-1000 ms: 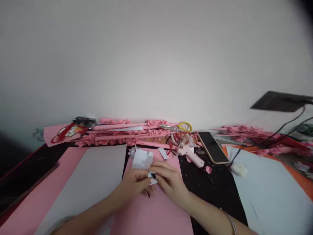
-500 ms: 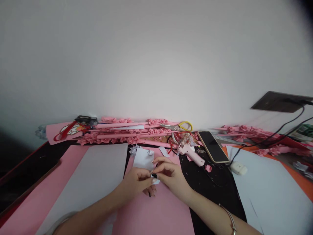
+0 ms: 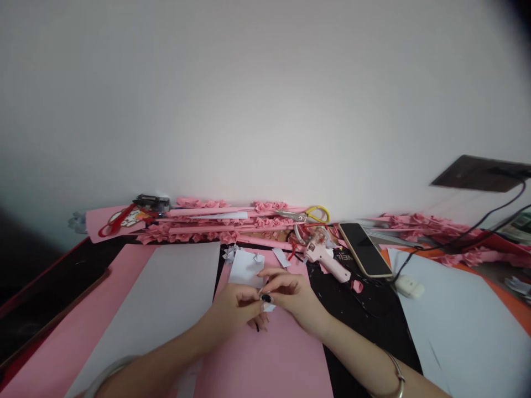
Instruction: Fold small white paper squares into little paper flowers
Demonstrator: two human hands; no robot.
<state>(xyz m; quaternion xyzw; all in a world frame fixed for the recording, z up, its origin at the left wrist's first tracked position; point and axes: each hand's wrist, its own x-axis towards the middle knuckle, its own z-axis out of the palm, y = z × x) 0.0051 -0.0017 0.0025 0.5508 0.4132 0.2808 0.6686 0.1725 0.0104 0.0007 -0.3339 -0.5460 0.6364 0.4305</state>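
Note:
Both hands meet over a pink sheet of paper (image 3: 265, 365) in the middle of the table. My left hand (image 3: 237, 309) pinches a small piece of white paper (image 3: 269, 308) between thumb and index finger. On the same piece, my right hand (image 3: 292, 296) closes its thumb and index finger from the other side. The fingers hide most of it, so its folded shape cannot be made out. Just beyond the hands lies a white paper rectangle (image 3: 245, 268) with a small folded white paper piece (image 3: 258, 258) on it. More folded white pieces (image 3: 230, 253) sit at its upper left.
Pink paper flower stems (image 3: 232, 228) line the wall, with yellow-handled scissors (image 3: 317, 214) on top. A pink glue gun (image 3: 329, 263), a phone (image 3: 365, 249) and a white earbud case (image 3: 409, 286) lie to the right. Large white sheets (image 3: 166, 298) flank the pink one.
The view has shifted slightly, so everything sits a little farther right. My hands keep their pinch on the white paper, with only slight finger movement.

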